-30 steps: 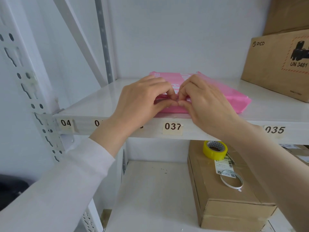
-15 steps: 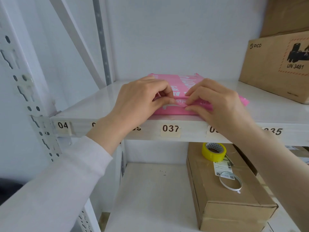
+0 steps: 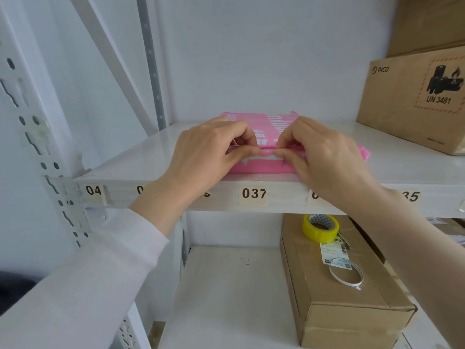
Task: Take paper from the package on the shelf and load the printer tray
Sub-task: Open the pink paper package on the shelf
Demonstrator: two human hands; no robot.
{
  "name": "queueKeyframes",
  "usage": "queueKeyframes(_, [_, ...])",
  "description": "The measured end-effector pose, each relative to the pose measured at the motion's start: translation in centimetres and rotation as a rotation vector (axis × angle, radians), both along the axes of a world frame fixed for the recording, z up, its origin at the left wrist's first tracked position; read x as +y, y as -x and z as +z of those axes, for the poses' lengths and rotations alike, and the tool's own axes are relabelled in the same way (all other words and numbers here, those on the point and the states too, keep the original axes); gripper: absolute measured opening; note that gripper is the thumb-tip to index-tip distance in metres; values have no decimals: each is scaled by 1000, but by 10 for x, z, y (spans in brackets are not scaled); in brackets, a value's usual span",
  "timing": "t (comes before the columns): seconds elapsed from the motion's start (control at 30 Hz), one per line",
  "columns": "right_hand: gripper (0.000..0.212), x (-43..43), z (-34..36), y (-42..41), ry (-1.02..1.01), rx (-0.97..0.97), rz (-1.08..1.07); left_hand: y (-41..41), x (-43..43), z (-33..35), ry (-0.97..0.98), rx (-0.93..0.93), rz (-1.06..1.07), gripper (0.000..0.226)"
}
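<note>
On the shelf [image 3: 151, 157], pink paper package [image 3: 266, 122], left hand [image 3: 208, 149] and right hand [image 3: 324, 154] pinching its near edge

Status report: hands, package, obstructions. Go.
Left hand and right hand both pinching the pink plastic-wrapped paper package at its front edge. Package flat on shelf, unopened. Nothing in the way.

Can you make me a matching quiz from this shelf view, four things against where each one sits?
Things:
1. pink paper package
2. yellow tape roll
3. PICO box
4. label 037

Places:
A. upper shelf, far right
B. front edge of the upper shelf
C. on the carton on the lower shelf
D. upper shelf, pinched by both hands

Pairs: 1-D, 2-C, 3-A, 4-B
</note>
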State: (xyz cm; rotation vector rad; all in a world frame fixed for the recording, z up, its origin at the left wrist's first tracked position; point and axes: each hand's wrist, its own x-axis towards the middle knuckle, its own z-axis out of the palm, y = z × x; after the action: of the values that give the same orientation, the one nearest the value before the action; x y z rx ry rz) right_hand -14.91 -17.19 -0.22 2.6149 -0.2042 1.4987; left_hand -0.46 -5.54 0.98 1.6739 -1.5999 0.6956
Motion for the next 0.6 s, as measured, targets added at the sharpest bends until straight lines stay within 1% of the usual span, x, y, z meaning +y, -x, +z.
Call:
queueKeyframes(0.07, [24, 2, -1, -1, -21, -10, -45, -1, -1, -1, 13, 21, -5, 40])
queueKeyframes(0.13, [16, 4, -1, -2, -79, -5, -65, -2, -2, -2, 25, 34, -8, 38])
queueKeyframes(0.2, [13, 6, -1, -2, -136, 2, -68, -3, -3, -3, 38, 37, -6, 35])
queueKeyframes(0.4, [13, 11, 2, -1, -222, 15, -66, -2, -4, -5, 43, 62, 8, 21])
queueKeyframes(0.6, [12, 13, 3, -3, -299, -2, -86, -1, -6, -2, 72, 216, 1, 17])
